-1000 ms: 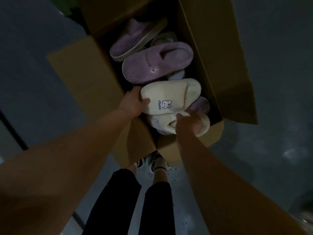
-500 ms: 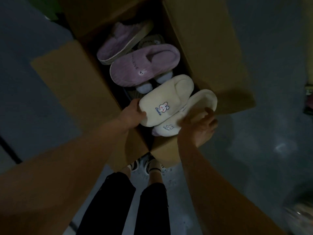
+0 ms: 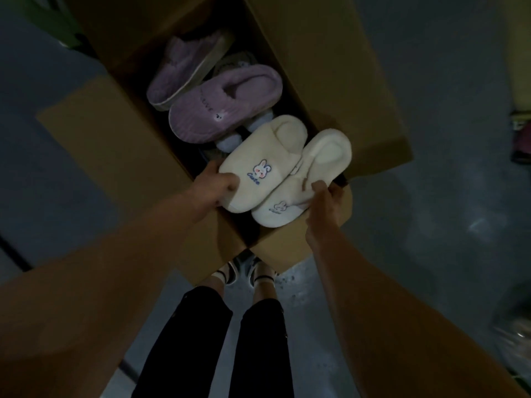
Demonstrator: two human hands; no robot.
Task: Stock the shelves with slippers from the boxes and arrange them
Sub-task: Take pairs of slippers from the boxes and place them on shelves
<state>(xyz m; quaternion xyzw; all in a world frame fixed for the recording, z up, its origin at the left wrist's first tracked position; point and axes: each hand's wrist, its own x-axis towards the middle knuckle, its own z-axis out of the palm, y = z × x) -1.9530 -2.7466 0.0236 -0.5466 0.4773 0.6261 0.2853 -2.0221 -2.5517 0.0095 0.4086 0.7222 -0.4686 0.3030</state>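
Slippers in hand over the open brown cardboard box [image 3: 120, 145], which stands on the grey floor [image 3: 431, 254].

Left hand [image 3: 214, 183]: grip closed on the toe end of a cream plush slipper with a rabbit badge [image 3: 267, 156], thumb on top.

Right hand [image 3: 326, 202]: grip pinching the side of the matching cream plush slipper [image 3: 321, 165]. This one lies partly under the first and touches it.

Both are above the near end of the box, toes toward the person.

Judgement: taking one slipper per hand keeps the pair together and oriented alike for shelving. This is the lift-out step.

Deeper in the box lie a purple fluffy slipper [image 3: 227, 104] sole-down and a second purple slipper [image 3: 184, 70] tipped on its side. Shelves not in view.
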